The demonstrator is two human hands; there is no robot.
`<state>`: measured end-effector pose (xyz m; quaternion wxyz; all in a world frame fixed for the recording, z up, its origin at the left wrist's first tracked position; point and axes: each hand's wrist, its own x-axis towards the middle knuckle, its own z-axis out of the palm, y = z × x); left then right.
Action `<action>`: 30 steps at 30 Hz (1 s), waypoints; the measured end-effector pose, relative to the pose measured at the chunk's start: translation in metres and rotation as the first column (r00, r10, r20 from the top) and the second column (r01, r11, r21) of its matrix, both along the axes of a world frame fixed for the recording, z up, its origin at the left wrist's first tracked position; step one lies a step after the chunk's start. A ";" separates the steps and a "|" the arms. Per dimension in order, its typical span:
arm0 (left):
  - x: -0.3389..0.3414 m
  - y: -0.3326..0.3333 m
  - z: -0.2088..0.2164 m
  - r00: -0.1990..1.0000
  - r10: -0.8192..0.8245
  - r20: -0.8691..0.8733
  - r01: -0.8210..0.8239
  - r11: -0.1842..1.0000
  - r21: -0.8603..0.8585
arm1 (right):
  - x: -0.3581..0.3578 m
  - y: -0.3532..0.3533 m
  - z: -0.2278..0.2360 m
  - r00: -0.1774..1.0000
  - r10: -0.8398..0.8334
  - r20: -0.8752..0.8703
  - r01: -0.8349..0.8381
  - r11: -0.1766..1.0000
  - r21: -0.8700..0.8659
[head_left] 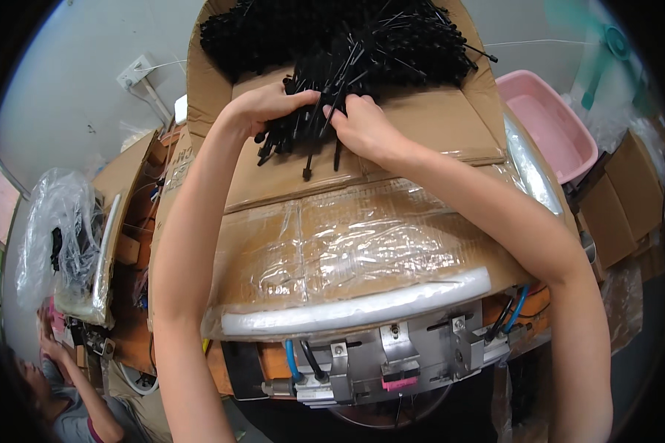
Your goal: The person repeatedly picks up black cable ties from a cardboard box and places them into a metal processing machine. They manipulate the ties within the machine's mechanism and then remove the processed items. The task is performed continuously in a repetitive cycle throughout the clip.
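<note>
Both of my hands are at a bunch of thin black plastic sticks [295, 131] with small knobbed ends, at the near side of a big dark pile of the same sticks [258, 37]. My left hand [270, 105] closes round the bunch from the left, thumb on top. From the right, my right hand [363, 127] pinches sticks with its thumb and fingers, touching the same bunch. Some fingertips of both hands are hidden among the sticks. The pile lies in an opened cardboard box [428, 122], whose taped front flap slopes toward me.
Beneath the box's foam-edged front sits a metal fixture [399, 362] with blue and black hoses. A pink basin [547, 122] and green fan [615, 48] are at the right, with an open carton [621, 199]. At left are clear plastic bags [59, 229] and another person's hands [49, 343].
</note>
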<state>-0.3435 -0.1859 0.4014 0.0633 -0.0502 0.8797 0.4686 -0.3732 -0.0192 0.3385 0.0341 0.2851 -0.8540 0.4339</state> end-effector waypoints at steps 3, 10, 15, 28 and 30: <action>0.019 0.002 -0.006 0.999 -0.037 0.032 0.035 0.998 0.059 | 0.029 0.015 0.000 0.998 0.066 0.011 -0.065 0.998 -0.014; 0.084 0.040 -0.022 0.998 -0.052 -0.029 0.055 0.993 0.107 | 0.086 0.064 -0.006 0.985 0.157 -0.071 -0.158 0.988 -0.005; 0.112 0.083 -0.021 0.996 -0.007 -0.092 -0.005 0.992 -0.123 | 0.097 0.106 0.000 0.966 0.253 -0.043 -0.247 0.962 0.114; 0.150 0.035 -0.013 0.988 0.155 -0.017 -0.149 0.909 -0.389 | 0.043 0.174 0.040 0.955 0.296 -0.008 -0.272 0.888 0.372; 0.156 0.023 -0.017 0.982 0.145 -0.121 -0.184 0.884 -0.430 | 0.047 0.182 0.050 0.966 0.256 -0.024 -0.223 0.879 0.421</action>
